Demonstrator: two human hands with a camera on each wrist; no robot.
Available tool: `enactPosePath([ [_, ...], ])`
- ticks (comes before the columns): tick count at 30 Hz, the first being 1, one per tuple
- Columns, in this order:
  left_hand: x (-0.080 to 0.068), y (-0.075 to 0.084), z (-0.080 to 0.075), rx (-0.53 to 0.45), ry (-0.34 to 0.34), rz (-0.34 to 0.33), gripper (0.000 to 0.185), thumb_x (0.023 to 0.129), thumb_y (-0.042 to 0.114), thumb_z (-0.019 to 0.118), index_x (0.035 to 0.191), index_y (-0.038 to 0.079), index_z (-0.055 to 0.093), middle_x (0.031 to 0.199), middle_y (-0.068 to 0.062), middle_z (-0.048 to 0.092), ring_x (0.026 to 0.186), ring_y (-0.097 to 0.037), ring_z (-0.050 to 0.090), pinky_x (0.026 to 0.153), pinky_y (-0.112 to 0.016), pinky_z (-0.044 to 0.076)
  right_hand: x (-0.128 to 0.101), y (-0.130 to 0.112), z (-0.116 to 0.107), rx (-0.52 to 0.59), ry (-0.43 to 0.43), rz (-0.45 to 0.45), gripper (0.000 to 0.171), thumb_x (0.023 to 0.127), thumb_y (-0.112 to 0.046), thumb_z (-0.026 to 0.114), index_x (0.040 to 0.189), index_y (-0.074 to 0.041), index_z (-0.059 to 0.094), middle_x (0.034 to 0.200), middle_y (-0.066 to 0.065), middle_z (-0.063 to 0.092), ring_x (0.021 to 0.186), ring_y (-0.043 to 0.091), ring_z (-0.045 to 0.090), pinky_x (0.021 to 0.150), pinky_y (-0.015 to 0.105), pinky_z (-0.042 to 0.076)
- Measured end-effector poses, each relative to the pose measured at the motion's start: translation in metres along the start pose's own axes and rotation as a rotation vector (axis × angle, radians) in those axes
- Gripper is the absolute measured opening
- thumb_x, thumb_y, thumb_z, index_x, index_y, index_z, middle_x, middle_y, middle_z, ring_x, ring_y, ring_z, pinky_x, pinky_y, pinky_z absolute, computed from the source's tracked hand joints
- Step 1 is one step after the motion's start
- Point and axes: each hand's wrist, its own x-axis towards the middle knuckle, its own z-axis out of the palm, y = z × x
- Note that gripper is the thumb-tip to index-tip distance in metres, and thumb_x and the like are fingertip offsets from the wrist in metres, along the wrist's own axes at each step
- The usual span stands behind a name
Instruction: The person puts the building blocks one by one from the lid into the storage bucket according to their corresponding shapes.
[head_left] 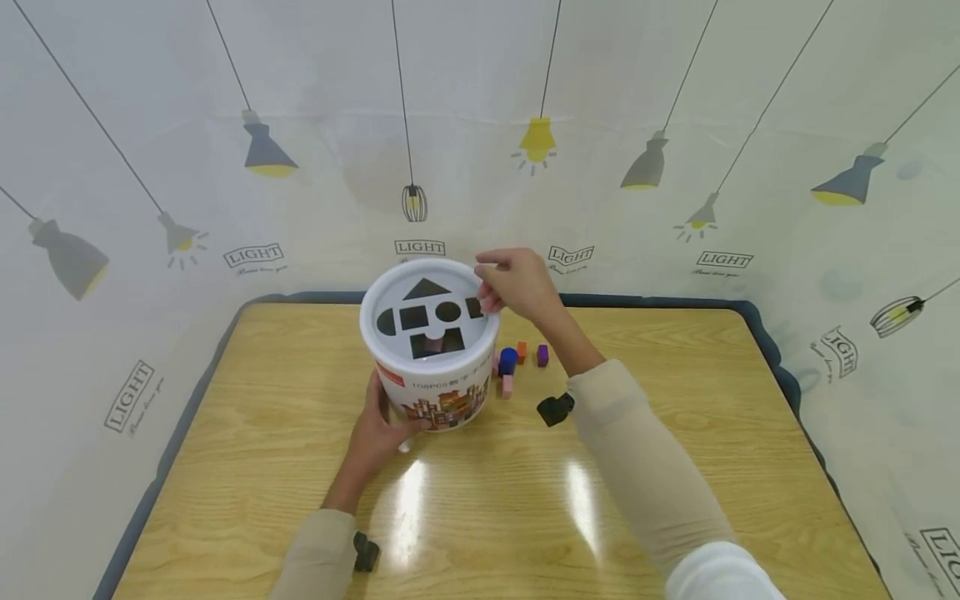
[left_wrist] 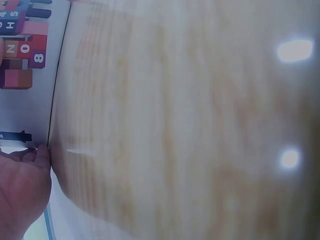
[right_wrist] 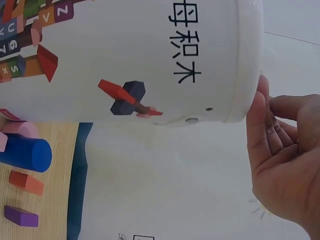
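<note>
Over bucket (head_left: 442, 383) lid: R hand (head_left: 517, 283), fingers curled

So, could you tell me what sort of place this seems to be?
Probably a staged indoor tabletop setup rather than a lived-in room: a wooden table ringed by a printed lamp-pattern backdrop, with only a white shape-sorter bucket and a few small blocks on it.
</note>
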Motion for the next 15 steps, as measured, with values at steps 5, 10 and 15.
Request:
enactPosePath([
  [5, 0.002, -0.007, 0.0, 0.016, 0.008, 0.002, 0.121, 0.068, 0.033, 0.089, 0.152, 0.047, 0.003, 0.162, 0.005, 0.018, 0.148, -0.018, 0.018, 0.123, -0.038, 0.018, -0.003, 0.004, -0.007, -0.001, 0.015, 0.019, 0.037, 0.099, -0.021, 0.057, 0.132, -0.004, 0.06, 0.076, 0.013, 0.068, 0.06, 0.021, 0.066, 0.061, 0.03, 0.062],
  [10, 0.002, -0.007, 0.0, 0.004, 0.005, 0.016, 0.122, 0.068, 0.03, 0.089, 0.152, 0.047, 0.003, 0.162, 0.004, 0.018, 0.148, -0.017, 0.017, 0.123, -0.037, 0.018, -0.005, 0.01, -0.013, 0.03, 0.025, 0.039, 0.038, 0.099, -0.021, 0.057, 0.133, -0.005, 0.059, 0.077, 0.014, 0.068, 0.059, 0.021, 0.066, 0.061, 0.03, 0.062],
  [15, 0.002, -0.007, 0.001, -0.011, 0.003, 0.017, 0.122, 0.068, 0.028, 0.089, 0.152, 0.047, 0.003, 0.161, 0.005, 0.018, 0.148, -0.016, 0.017, 0.123, -0.036, 0.018, -0.007, 0.018, -0.019, 0.042, 0.044, 0.05, 0.038, 0.099, -0.023, 0.057, 0.133, -0.006, 0.059, 0.077, 0.014, 0.068, 0.059, 0.021, 0.066, 0.06, 0.03, 0.062],
])
